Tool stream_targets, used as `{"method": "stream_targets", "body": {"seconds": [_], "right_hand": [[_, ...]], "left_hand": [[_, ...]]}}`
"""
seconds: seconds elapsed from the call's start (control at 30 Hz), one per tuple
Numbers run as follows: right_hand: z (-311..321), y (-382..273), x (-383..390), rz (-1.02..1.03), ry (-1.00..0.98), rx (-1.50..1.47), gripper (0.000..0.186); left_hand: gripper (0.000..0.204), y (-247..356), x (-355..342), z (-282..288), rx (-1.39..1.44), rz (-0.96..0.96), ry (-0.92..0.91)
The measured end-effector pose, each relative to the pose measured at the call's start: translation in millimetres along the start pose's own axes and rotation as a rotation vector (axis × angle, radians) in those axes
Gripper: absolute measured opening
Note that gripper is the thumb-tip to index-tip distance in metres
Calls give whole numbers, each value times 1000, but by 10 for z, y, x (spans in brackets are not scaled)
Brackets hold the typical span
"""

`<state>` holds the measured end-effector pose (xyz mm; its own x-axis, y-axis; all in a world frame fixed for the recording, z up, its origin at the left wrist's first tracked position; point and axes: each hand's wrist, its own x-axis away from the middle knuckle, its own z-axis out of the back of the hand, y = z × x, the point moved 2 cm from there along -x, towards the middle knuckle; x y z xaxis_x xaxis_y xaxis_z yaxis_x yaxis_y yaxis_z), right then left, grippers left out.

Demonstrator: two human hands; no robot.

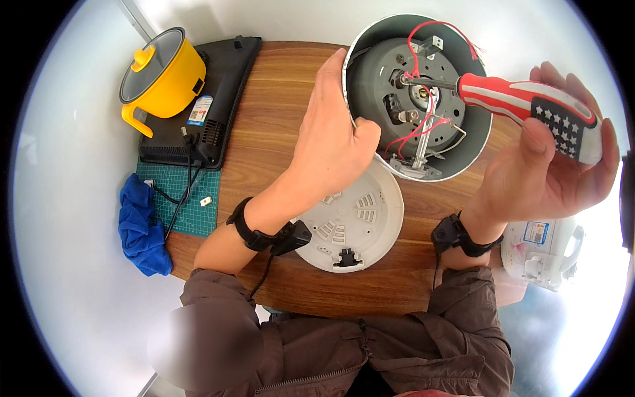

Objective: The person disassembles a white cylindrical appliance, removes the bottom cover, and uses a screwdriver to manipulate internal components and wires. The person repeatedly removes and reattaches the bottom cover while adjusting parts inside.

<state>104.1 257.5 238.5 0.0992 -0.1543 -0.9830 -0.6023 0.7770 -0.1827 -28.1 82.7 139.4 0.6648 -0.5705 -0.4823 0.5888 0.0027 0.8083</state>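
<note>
An opened electric cooker body (367,63), a round metal housing with its underside showing, is tipped toward me at the far middle. Inside are a grey dished plate, red wires (415,59) and metal brackets. My left hand (340,112) is closed on the housing's left rim, thumb at the edge. In my right hand (529,165) is a screwdriver (506,96) with a red, white and black star-patterned handle. Its shaft points left into the housing, and the tip is near a terminal where red wires meet; contact cannot be made out. The off-white vented base cover (350,225) lies below the housing.
A yellow pot (169,79) with a lid stands on a black flat appliance (228,86) at the far left. Near it are a green cutting mat (198,221), a small white part (206,201) and a blue cloth (142,231). A white casing (539,255) sits at right.
</note>
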Motion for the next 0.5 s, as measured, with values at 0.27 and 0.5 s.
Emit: {"method": "stream_targets", "body": {"seconds": [0.27, 0.5], "right_hand": [[80, 100, 47, -97, -94, -266, 72], [38, 54, 124, -78, -88, -340, 63]], "left_hand": [[79, 4, -3, -4, -32, -24, 14], [79, 16, -1, -1, -32, -32, 2]]}}
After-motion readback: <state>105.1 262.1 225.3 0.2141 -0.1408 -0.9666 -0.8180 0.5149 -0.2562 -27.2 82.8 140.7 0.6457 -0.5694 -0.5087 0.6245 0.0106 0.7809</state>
